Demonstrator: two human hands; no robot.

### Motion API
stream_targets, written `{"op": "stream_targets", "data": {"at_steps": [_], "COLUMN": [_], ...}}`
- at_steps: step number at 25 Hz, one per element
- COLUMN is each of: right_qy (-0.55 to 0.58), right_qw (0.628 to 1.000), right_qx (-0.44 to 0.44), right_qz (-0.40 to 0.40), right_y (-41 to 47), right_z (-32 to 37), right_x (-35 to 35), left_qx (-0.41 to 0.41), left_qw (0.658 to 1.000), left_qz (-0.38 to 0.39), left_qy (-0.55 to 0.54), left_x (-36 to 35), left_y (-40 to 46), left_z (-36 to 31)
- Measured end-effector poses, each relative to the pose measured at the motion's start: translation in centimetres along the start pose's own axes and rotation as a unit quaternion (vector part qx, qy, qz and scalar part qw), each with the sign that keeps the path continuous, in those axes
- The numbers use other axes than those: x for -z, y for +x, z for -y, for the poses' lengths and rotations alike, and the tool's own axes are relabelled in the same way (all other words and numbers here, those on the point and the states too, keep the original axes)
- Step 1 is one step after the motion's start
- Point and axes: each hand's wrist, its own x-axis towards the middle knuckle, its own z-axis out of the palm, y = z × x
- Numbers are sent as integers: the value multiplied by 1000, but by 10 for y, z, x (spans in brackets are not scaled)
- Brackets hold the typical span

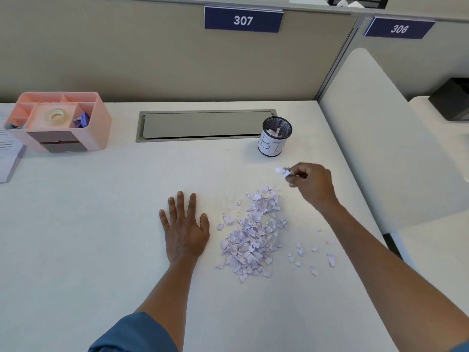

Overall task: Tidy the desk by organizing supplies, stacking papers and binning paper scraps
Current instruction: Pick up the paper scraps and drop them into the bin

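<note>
- Head view gives you a smooth, matte white desk [101, 224] backed by a beige fabric partition [127, 59].
- Your left hand [184, 229] lies flat on the desk, palm down, fingers straight and slightly spread, holding nothing, just left of the scrap pile.
- Your right hand [313, 184] hovers above the desk with fingers curled, pinching a small crumpled bit of pale paper [283, 171] at the fingertips, between the pile and the bin.
- A loose heap of torn lilac paper scraps [251, 237], jagged and thin, lies between your hands; a few stray bits [314, 260] sit to its right.
- A round black wire-mesh cup [275, 135], wrapped in a white paper label lettered "BI", stands near the desk's far right and already has white scraps in it.
- A pink plastic organiser [61, 120] with compartments sits far left, holding a clear tape roll [54, 115] and purple clips [82, 120].
- Printed sheets [9, 153] lie at the left edge, partly beneath the organiser.
</note>
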Motion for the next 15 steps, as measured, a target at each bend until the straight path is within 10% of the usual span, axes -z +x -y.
{"op": "stream_targets", "data": {"at_steps": [15], "right_qy": [-234], "right_qw": [969], "right_qx": [74], "right_qz": [-3], "right_y": [160], "right_z": [53], "right_x": [-18], "left_qx": [3], "left_qw": [1000], "left_qz": [-1], "left_qy": [12], "left_x": [0], "left_y": [2], "left_z": [-1]}}
